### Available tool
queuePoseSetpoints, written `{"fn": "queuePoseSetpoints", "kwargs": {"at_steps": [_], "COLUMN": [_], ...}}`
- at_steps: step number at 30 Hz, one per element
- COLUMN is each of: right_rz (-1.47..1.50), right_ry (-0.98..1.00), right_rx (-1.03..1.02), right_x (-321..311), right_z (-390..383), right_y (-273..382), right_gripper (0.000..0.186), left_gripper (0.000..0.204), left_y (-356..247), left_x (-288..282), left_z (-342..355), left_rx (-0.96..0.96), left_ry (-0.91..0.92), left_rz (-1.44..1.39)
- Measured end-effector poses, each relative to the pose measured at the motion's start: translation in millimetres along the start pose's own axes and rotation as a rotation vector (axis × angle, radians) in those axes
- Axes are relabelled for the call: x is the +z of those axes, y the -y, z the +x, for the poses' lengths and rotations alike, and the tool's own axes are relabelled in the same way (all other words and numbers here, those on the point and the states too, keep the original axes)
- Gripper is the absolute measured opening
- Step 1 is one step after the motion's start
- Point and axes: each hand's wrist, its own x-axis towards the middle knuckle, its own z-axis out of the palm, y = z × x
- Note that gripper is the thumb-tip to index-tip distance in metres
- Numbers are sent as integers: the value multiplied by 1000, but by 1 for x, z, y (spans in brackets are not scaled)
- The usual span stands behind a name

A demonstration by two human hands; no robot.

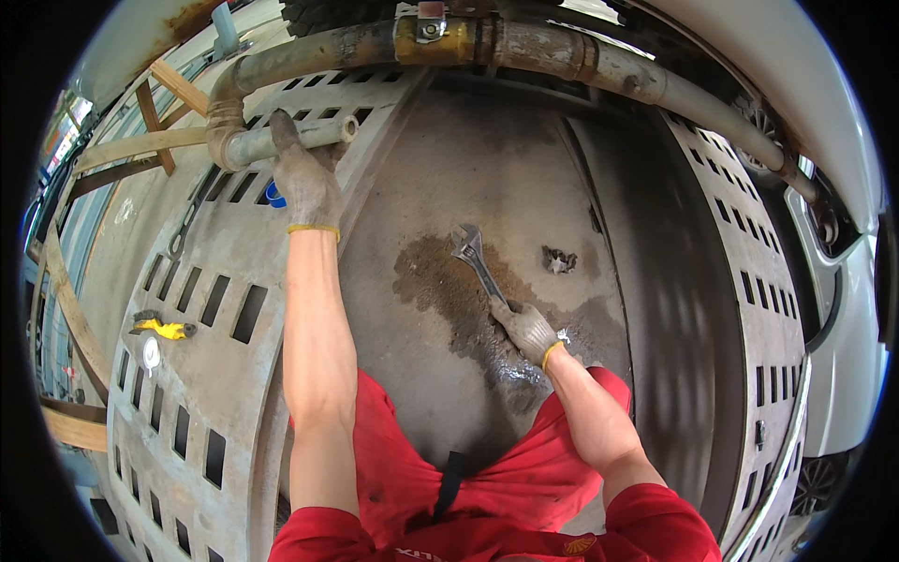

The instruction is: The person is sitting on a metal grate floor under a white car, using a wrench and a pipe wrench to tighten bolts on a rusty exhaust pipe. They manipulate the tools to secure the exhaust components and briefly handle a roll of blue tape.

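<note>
My left hand [302, 183], in a grey glove with a yellow cuff, is raised to a short grey pipe [261, 145], its fingers gripping it near the open end. That pipe joins a rusty elbow on the long overhead pipe [538, 49], which has a yellowish fitting [412, 42]. My right hand [520, 326], gloved alike, is closed on the handle of a large adjustable wrench [478, 258], held over a dark wet stain on the concrete floor [412, 197]. A blue round item [275, 195] lies beside my left hand, partly hidden by it.
Slotted metal ramps [693, 178] flank me. The left one carries a long wrench [176, 242], a yellow-handled tool [171, 330] and a white disc [151, 354]. A dark crumpled lump [559, 261] lies on the floor. Wooden slats [131, 145] stand left; white vehicle bodywork [833, 347] is right and overhead.
</note>
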Motion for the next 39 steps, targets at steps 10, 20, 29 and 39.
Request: {"fn": "queuePoseSetpoints", "kwargs": {"at_steps": [10,20,29,39], "right_rz": [72,38,6,26], "right_ry": [-6,18,17,48], "right_rx": [78,30,15,89], "right_x": [11,22,25,36], "right_z": [9,5,13,14], "right_y": [-2,5,-7,1], "right_gripper": [61,62,62,56], "left_gripper": [75,60,61,65], "left_y": [12,-6,-13,-17], "left_x": [-14,-33,-45,-44], "left_z": [-4,-8,1,-11], "left_rx": [-20,-71,-103,-84], "left_ry": [-1,67,183,152], "left_rz": [-26,128,149,223]}}
